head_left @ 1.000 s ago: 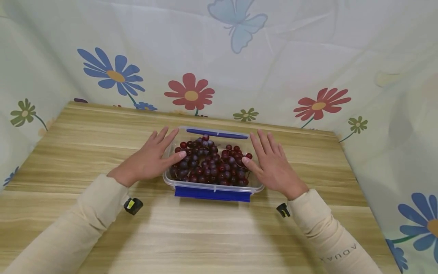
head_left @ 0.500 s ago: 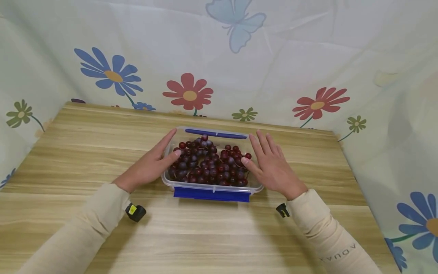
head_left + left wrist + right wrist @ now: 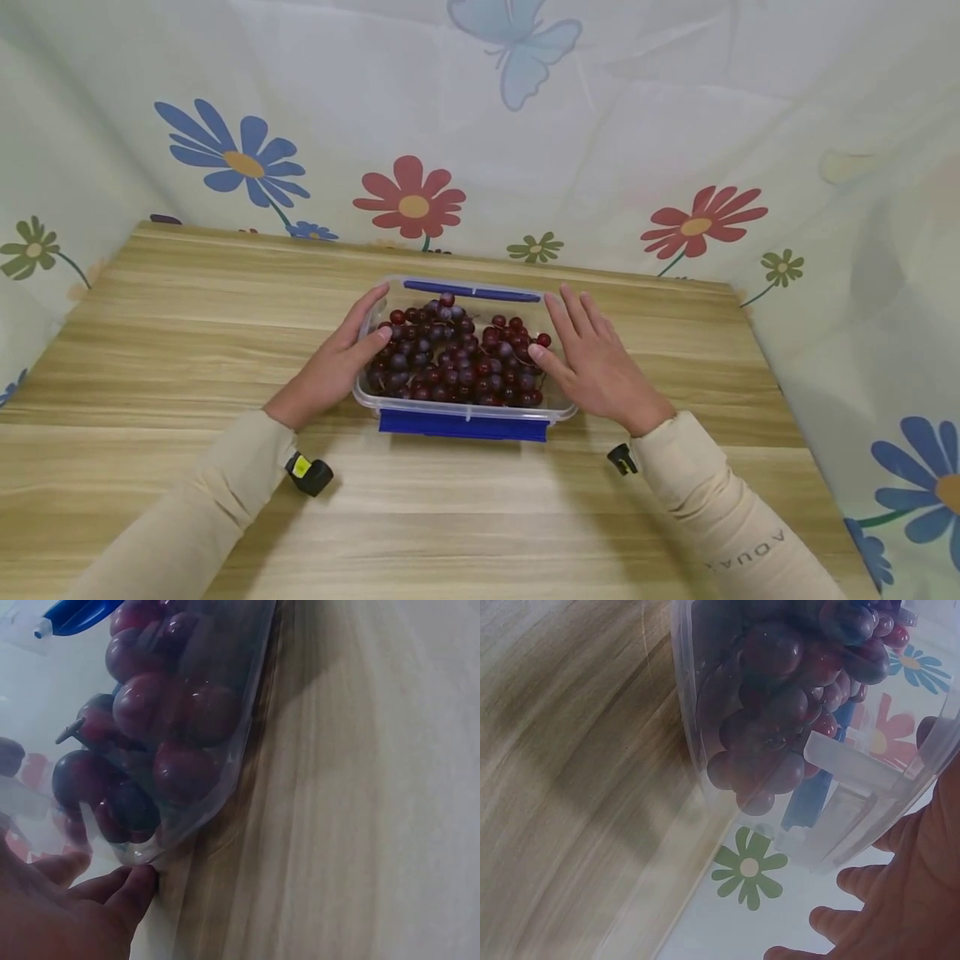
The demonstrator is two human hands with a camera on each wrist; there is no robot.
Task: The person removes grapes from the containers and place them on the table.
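A clear plastic food container [image 3: 471, 410] with long blue clips stands in the middle of the wooden table, full of dark red grapes [image 3: 457, 358]. At its left end my left hand [image 3: 330, 367] grips the side, thumb over the rim and fingers down the outer wall. The left wrist view shows those fingertips [image 3: 139, 885] at the container's lower corner. My right hand [image 3: 596, 362] is spread at the right end, fingers straight, thumb reaching over the rim near the grapes. In the right wrist view its fingers stand apart outside the container wall [image 3: 697, 750].
The wooden table [image 3: 465, 517] runs up to a pale cloth backdrop [image 3: 630, 142] printed with flowers and a butterfly, which also closes off both sides. A black wrist-camera mount [image 3: 311, 473] hangs at the left cuff, and another mount [image 3: 621, 459] at the right.
My left hand has turned from spread flat over the container's left end to gripping its side, its wrist shifting right and nearer. The right hand and container have barely moved.
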